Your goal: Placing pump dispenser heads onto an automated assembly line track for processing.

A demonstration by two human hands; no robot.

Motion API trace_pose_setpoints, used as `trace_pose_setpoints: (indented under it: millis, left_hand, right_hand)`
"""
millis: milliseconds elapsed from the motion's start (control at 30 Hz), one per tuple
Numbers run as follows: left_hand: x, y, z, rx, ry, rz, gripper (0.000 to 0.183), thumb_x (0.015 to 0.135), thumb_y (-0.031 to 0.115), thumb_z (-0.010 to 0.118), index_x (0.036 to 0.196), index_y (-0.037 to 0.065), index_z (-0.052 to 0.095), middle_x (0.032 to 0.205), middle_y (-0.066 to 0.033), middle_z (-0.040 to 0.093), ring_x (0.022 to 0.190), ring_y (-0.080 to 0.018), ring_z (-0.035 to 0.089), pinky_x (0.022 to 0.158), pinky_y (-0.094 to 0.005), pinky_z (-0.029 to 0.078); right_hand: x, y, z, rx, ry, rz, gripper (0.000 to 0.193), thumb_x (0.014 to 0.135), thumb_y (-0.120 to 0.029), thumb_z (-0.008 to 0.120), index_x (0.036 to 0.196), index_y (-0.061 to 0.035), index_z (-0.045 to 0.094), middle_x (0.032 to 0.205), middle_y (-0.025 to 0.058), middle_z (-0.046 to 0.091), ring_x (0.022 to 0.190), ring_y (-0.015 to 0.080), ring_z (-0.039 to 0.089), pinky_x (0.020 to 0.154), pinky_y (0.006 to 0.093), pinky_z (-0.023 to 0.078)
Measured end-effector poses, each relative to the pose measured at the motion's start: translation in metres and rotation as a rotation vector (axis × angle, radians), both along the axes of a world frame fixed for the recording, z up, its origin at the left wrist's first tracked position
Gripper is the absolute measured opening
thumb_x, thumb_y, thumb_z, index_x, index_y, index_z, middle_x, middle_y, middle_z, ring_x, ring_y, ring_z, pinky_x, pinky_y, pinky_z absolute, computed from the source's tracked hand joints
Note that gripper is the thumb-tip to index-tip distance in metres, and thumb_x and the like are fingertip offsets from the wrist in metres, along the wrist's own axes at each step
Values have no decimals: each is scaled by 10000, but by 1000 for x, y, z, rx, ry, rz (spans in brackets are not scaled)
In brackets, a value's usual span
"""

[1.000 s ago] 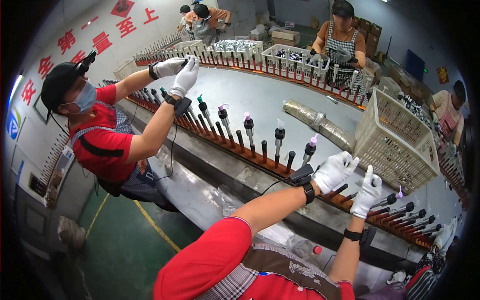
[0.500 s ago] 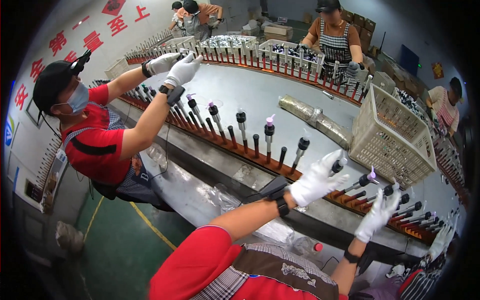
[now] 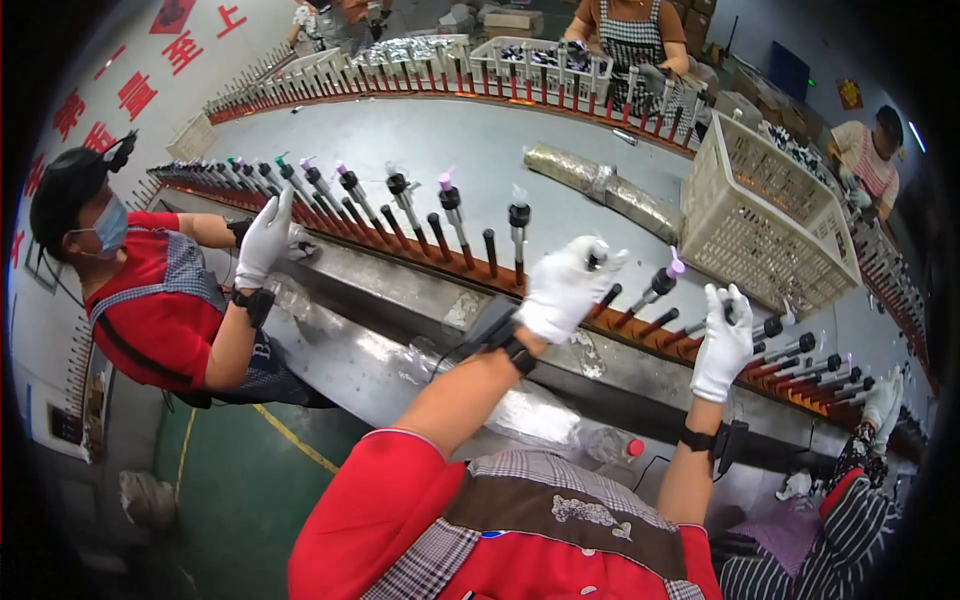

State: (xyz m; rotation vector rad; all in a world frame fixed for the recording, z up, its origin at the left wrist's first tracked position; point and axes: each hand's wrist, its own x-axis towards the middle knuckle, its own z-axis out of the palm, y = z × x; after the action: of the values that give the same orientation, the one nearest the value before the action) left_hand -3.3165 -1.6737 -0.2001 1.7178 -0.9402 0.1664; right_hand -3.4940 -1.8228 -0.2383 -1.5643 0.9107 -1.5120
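My left hand (image 3: 568, 290), in a white glove, is raised above the near row of pegs with its fingers closed round a pump head, of which only a dark part (image 3: 597, 261) shows. To its right my right hand (image 3: 721, 350), also gloved, has its fingers curled up round a small dark piece that I cannot make out. Between the hands a black-collared pump with a purple top (image 3: 660, 283) leans on its peg. A bare dark-red peg (image 3: 656, 327) stands beside it. Left of my left hand, a pump with a clear top (image 3: 519, 225) sits upright.
A white plastic crate (image 3: 775, 210) stands across the row, beside a long wrapped bundle (image 3: 605, 190). At the left a co-worker in red (image 3: 165, 300) works at the same row. Another person (image 3: 640, 40) is at the far row. A red-capped bottle (image 3: 615, 445) lies below my arms.
My left hand has drawn back leftward and closed its fingers. My right hand has risen and curled. The co-worker's hands at the left have come down, and the whole view has shifted.
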Motion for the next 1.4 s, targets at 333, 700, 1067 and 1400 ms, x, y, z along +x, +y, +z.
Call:
trace_pose_setpoints:
  millis: [333,700,1067,1400]
  left_hand:
    - [-13,5,-5,-65,-112,-65,406,909,329,742,1183,44,647,981,-125,688,884,-228,681,816,-347,545]
    - [64,-19,-34,-158,442,-72,244,965,240,700,830,59,608,702,5,591,556,-75,562,534,-251,474]
    - [40,90,-54,-99,451,-19,131,952,143,703,1015,30,723,890,-24,725,776,-71,624,728,-218,510]
    - [104,21,-6,-227,643,-105,323,924,206,748,718,44,559,669,12,590,597,-47,524,584,-258,479]
  right_hand:
    - [-39,-6,21,-118,-16,-143,732,831,-176,817,1439,21,461,1504,184,410,1394,258,392,1180,425,293]
    - [0,-46,4,-613,364,-209,91,869,-34,730,955,-63,716,938,77,690,882,219,636,842,345,494]
    - [-25,39,-30,-555,314,-89,293,830,100,700,1092,-29,699,1119,118,699,1035,236,667,945,332,520]
    - [131,90,33,-249,300,392,534,835,-184,808,1297,-12,605,1256,174,625,1160,224,599,967,339,496]
